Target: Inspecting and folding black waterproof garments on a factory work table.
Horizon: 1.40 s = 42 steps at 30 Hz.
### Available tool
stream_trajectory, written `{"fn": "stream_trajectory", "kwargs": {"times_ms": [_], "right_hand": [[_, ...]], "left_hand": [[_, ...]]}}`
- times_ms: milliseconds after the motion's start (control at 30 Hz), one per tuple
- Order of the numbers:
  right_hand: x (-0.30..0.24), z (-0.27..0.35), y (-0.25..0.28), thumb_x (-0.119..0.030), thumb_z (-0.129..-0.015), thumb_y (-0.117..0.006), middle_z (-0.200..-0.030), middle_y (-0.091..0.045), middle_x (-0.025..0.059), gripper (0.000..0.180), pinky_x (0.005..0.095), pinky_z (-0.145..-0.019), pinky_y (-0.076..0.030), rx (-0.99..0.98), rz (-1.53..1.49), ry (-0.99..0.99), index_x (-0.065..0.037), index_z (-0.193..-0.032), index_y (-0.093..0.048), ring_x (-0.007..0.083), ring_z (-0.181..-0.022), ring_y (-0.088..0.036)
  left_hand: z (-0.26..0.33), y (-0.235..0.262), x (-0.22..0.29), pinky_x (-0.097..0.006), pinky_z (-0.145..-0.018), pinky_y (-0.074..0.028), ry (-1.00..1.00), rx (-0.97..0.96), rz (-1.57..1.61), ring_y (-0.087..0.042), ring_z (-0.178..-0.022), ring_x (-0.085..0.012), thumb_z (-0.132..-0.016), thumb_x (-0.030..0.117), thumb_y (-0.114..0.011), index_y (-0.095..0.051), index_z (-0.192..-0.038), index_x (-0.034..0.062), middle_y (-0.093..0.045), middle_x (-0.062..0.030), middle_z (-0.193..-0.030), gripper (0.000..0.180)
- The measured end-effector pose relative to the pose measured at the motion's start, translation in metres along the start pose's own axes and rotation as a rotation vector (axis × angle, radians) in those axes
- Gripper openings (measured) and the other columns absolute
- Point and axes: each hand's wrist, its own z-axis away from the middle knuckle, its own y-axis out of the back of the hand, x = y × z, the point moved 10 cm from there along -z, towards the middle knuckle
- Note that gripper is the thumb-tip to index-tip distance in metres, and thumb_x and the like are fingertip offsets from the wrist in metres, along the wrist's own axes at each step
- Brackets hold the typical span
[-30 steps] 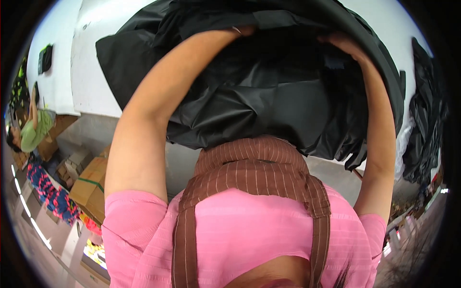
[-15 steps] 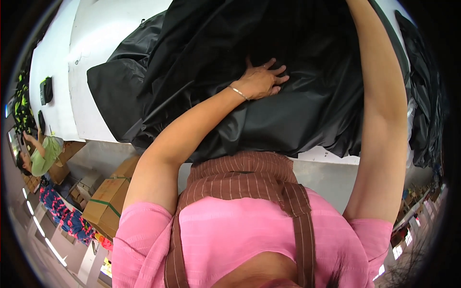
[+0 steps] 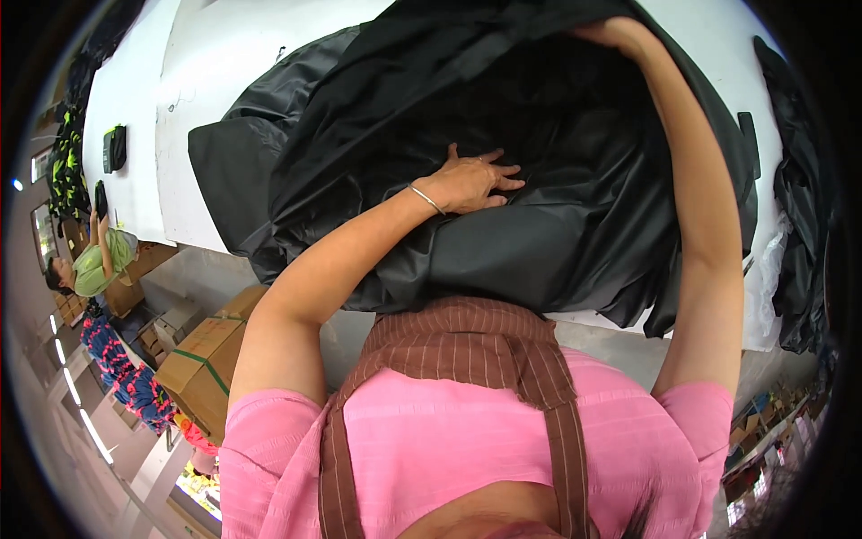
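Note:
A big heap of black, slightly shiny fabric [image 3: 525,247] lies in folds across the white table in front of me. My left hand [image 3: 471,182] rests flat on it near the middle, fingers spread, a bracelet at the wrist. Farther off and to the right, my right hand [image 3: 618,34] is closed over the far edge of an upper layer. That layer is raised and arches over the fabric below. The fingertips of the right hand are hidden behind the cloth. A flat black panel of the fabric [image 3: 229,171] sticks out at the left.
Another black fabric pile [image 3: 795,225] lies at the right, with clear plastic [image 3: 766,278] beside it. A small black pouch-like item [image 3: 114,148] sits on the white table [image 3: 202,67] at left. Cardboard boxes [image 3: 202,364] stand below the edge; a person in green [image 3: 106,260] works beyond.
My right hand has come into view, drawing the far edge of the upper layer back toward me. My left hand has shifted slightly left and nearer, still flat on the fabric.

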Motion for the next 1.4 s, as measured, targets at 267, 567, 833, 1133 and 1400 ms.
{"fn": "stream_trajectory", "kwargs": {"times_ms": [267,567,833,1133,1400], "right_hand": [[-0.055,0.055,-0.008,-0.027,-0.083,-0.065,-0.117,-0.061,0.0156,0.046,0.0346,-0.086,-0.048,0.007,-0.189,0.027,-0.002,-0.120,-0.057,0.0280,-0.104,-0.059],[0.192,0.032,-0.001,-0.026,-0.087,-0.063,-0.105,-0.066,0.0082,0.036,0.0342,-0.083,-0.048,0.281,-0.893,-0.783,-0.001,-0.112,-0.063,0.0182,-0.096,-0.060],[0.097,0.024,-0.002,-0.033,-0.085,-0.065,-0.107,-0.066,0.0085,0.045,0.0337,-0.082,-0.047,0.225,-0.483,-0.466,0.000,-0.115,-0.061,0.0193,-0.097,-0.060],[0.019,0.088,-0.081,-0.023,-0.081,-0.061,-0.089,-0.070,0.0125,0.029,0.0285,-0.074,-0.047,-0.310,-0.361,-0.574,-0.001,-0.098,-0.071,0.0208,-0.082,-0.064],[-0.018,0.083,-0.092,-0.006,-0.070,-0.060,-0.079,-0.066,0.0146,0.051,0.0325,-0.067,-0.049,-0.408,-0.388,-0.258,-0.010,-0.121,-0.062,0.0238,-0.067,-0.060]], "left_hand": [[0.016,-0.003,-0.088,-0.038,-0.107,-0.030,0.095,0.454,0.519,-0.035,-0.131,-0.0361,-0.091,0.039,-0.052,-0.044,-0.136,0.0098,-0.045,-0.0172,-0.138,0.054],[0.041,-0.008,-0.108,-0.044,-0.104,-0.036,0.443,0.432,-0.060,-0.040,-0.127,-0.0397,-0.083,0.053,-0.057,-0.022,-0.144,0.0043,-0.043,-0.0298,-0.133,0.086],[-0.043,0.103,-0.023,-0.041,-0.092,-0.046,0.100,0.483,0.056,-0.058,-0.104,-0.0365,-0.085,0.028,-0.061,-0.059,-0.119,0.0050,-0.061,-0.0195,-0.115,0.041],[-0.052,0.145,-0.022,-0.043,-0.099,-0.038,0.012,0.736,-0.318,-0.050,-0.116,-0.0290,-0.083,0.038,-0.061,-0.054,-0.123,0.0076,-0.056,-0.0142,-0.124,0.051],[-0.093,0.125,-0.075,-0.041,-0.091,-0.046,0.410,0.050,0.022,-0.059,-0.104,-0.0295,-0.080,0.046,-0.064,-0.057,-0.122,0.0080,-0.061,-0.0126,-0.117,0.057]]}}
